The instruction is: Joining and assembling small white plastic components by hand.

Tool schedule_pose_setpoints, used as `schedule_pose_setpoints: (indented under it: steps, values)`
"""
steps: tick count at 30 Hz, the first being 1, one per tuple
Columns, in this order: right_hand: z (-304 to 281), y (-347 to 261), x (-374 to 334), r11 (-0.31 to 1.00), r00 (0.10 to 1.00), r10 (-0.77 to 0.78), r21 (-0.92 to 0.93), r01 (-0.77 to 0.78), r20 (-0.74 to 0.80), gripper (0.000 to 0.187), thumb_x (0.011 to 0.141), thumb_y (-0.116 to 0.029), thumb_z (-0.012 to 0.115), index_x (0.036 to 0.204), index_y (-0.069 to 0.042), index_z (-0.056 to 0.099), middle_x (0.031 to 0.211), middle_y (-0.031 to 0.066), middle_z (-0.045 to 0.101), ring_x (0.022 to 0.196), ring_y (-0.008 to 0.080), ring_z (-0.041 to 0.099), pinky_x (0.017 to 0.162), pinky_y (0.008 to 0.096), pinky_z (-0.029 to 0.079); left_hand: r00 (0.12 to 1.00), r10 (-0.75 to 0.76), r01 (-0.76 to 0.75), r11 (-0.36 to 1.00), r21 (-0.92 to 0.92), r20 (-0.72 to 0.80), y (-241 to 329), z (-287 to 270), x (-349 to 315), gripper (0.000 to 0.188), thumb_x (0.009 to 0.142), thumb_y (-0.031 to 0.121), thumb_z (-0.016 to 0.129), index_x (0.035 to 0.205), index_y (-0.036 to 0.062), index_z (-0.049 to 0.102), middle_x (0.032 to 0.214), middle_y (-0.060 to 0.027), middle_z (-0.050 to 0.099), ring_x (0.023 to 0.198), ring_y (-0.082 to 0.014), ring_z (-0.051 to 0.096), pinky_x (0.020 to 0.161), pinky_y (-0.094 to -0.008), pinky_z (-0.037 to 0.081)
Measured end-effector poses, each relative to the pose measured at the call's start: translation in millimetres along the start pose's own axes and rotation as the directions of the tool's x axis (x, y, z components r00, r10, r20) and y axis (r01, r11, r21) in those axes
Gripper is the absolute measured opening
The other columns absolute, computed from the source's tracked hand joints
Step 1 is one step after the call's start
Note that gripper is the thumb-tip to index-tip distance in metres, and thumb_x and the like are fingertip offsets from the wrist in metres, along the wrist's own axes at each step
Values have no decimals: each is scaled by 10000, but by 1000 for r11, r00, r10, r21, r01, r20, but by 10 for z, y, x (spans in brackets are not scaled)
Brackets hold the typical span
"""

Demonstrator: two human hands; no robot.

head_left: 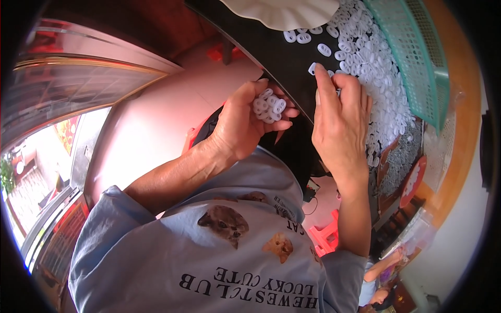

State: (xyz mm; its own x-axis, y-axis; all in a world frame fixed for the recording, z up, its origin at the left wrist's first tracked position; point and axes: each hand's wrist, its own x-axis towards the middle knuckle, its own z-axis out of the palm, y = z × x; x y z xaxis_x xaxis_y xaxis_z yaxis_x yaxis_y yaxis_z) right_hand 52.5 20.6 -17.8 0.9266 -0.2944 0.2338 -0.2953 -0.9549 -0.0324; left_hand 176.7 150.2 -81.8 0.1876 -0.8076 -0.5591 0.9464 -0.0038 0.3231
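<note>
My left hand [242,117] is cupped palm up beside the table edge, its fingers curled round a small heap of white oval two-hole pieces [270,106]. Over the dark tabletop, my right hand [342,117] reaches with its index finger stretched out. That fingertip touches a single white two-hole piece [312,68]; the other fingers are bent apart from it, and my thumb is hidden. Several more loose pieces [324,50] lie just beyond the fingertip. A large pile of the same white pieces [383,88] spreads to the right of my right hand.
A scalloped white dish [282,11] stands at the table's far end. Along the right side leans a green perforated basket [409,57]. Small greyish parts [402,167] and a red round object [413,181] lie nearer. A red stool [326,233] and another person [377,284] are at lower right.
</note>
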Motion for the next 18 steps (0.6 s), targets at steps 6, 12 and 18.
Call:
schedule_pose_setpoints:
  steps: [6,12,18]
  values:
    - [-40,48,-75,1000,998,-13,-17,15,58,533,827,-9,616,1346,-125,583,1024,81,517,918,287,529,807,445,386,1000,-1,1,1000,-1,27,-17,15,-31,368,1040,333,413,1097,25,605,1038,-131,703,907,-253,710,743,-343,603]
    - [-165,188,-404,999,993,23,-41,-19,115,604,811,17,619,1385,-167,586,1013,72,517,911,279,520,822,440,383,998,-59,59,996,70,-9,-27,22,-54,357,1029,316,421,1109,22,607,1060,-137,704,938,-247,702,791,-348,582]
    - [-229,348,-593,993,994,87,-89,-81,63,502,842,18,622,1326,-111,619,1018,83,540,902,286,543,811,428,407,998,-66,66,995,78,3,-93,7,-63,331,1009,273,425,1096,9,606,1054,-142,703,933,-249,703,791,-349,582]
